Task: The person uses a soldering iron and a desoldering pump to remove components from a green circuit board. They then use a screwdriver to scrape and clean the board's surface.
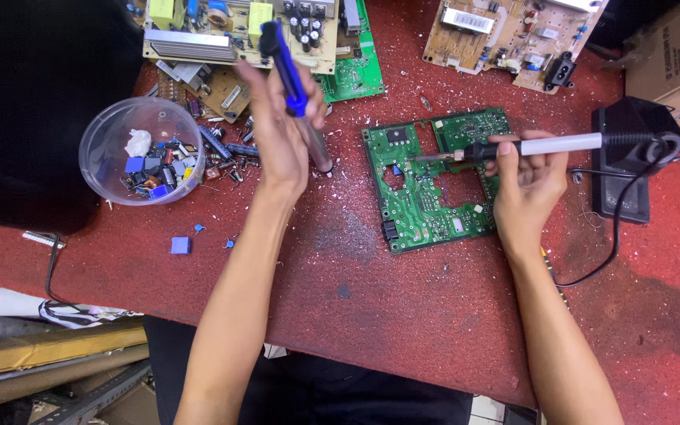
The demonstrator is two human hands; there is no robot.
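A green circuit board lies flat on the red table, right of centre. My right hand grips a soldering iron with a white and black handle; its tip rests on the board's upper left part. My left hand holds a blue desoldering pump upright, its metal nozzle pointing down at the table just left of the board. A black cord runs from the iron to the right.
A clear plastic bowl of loose electronic parts stands at the left, with more parts scattered beside it. Other circuit boards lie along the far edge. A black iron stand sits at the right, a cardboard box behind it.
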